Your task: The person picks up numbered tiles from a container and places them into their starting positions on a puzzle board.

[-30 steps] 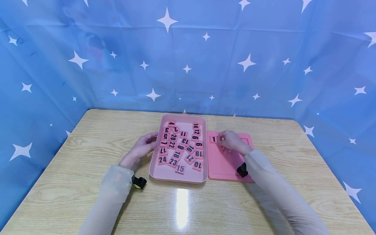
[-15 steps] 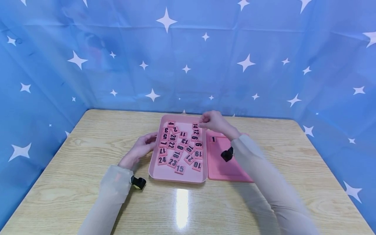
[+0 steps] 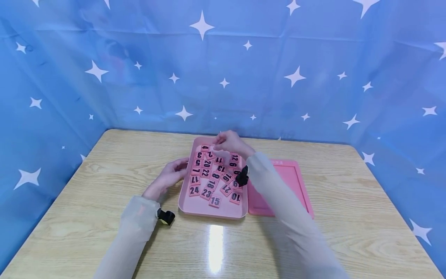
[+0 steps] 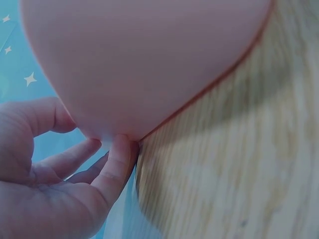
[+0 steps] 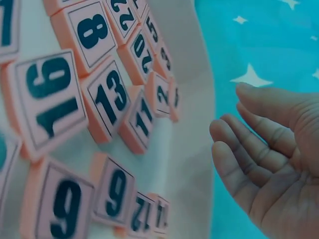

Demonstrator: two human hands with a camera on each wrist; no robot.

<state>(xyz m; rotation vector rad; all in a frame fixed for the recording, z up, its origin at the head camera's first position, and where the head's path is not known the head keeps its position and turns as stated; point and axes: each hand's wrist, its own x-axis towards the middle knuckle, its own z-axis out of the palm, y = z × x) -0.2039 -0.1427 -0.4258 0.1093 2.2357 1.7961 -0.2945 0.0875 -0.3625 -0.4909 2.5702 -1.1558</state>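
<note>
A pale pink tray (image 3: 212,214) stands on the table, with several pink number tiles, such as 13 (image 5: 110,97) and 15 (image 3: 215,201), inside. My left hand (image 3: 170,174) holds its left side; in the left wrist view the thumb reaches over the rim and the fingertips meet the outer wall. Over the tray's far end is my right hand (image 3: 230,143), fingers loosely bent, nothing between them. Its fingertips are near tiles 2 (image 5: 160,94) and 4 (image 3: 205,147). A deeper pink board (image 3: 296,186) lies against the tray's right side, partly covered by my right sleeve.
The light wooden table (image 3: 139,151) reaches out on both sides of the tray. A blue curtain (image 3: 223,58) with white stars closes off the back and both sides. Glare (image 3: 216,248) lies on the table in front of the tray.
My right hand has moved left, from tile 1 on the pink board to above the tray's far end. My right arm now hides tile 1. The left hand stays on the tray.
</note>
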